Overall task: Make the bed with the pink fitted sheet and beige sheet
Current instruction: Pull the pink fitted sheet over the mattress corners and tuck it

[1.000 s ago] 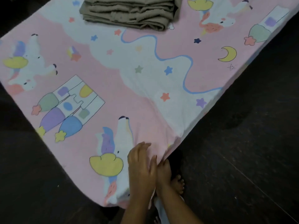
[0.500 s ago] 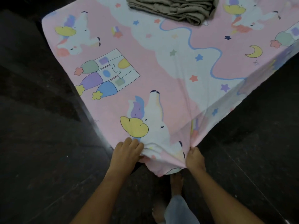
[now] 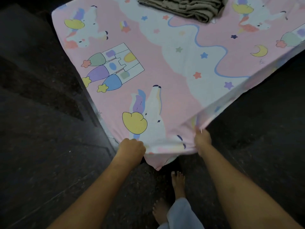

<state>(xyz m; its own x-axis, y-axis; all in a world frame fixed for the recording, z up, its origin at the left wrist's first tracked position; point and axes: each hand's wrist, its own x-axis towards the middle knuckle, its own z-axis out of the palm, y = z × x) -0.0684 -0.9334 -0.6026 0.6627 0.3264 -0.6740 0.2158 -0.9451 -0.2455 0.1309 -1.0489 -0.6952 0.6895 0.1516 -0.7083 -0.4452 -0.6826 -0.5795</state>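
Observation:
The pink fitted sheet (image 3: 165,80), printed with unicorns, stars and a castle, is spread over the mattress. Its near corner hangs down toward me in a loose point. My left hand (image 3: 131,148) grips the sheet's edge on the left side of that corner. On the right side of the corner my right hand (image 3: 202,139) pinches the hem, and the right edge is lifted and stretched taut. The folded beige sheet (image 3: 181,7) lies on top of the bed at the far end, partly cut off by the frame.
Dark stone floor (image 3: 49,162) surrounds the bed on the left, right and front. My bare feet (image 3: 177,184) stand just below the hanging corner. The dark bed frame edge (image 3: 97,113) shows along the left side.
My hands moved apart from the middle of the corner and took hold of the sheet on either side. The corner now hangs lower and the right edge is pulled taut.

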